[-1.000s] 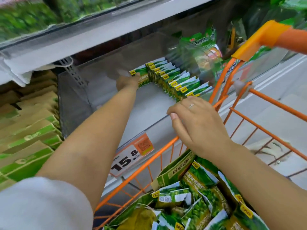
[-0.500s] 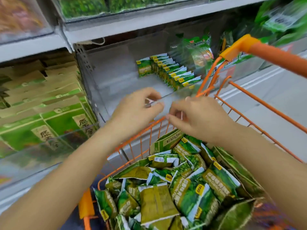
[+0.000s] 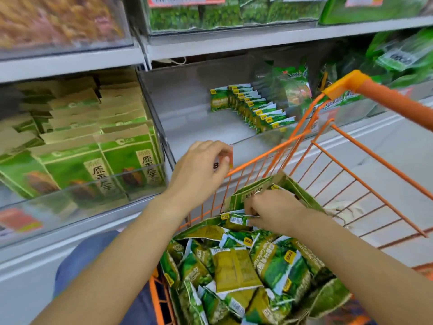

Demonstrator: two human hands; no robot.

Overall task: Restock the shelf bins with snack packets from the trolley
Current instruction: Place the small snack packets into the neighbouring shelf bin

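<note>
Both hands hover over the trolley point(image 3: 269, 154): the right hand point(image 3: 276, 211) pinches a packet point(image 3: 236, 220) atop the heap, its fingertips hidden, while the left hand point(image 3: 199, 170), loosely curled, holds nothing, beyond them the half-filled bin point(image 3: 187, 109).

Grey metal shelving point(image 3: 257, 42) in tiers, clear plastic fronts. Left bay: upright green-and-tan cardboard boxes point(image 3: 77, 146). Upper tier: blurred green packs point(image 3: 229, 12). Pale grey floor point(image 3: 386, 160) at right. Even light.
</note>
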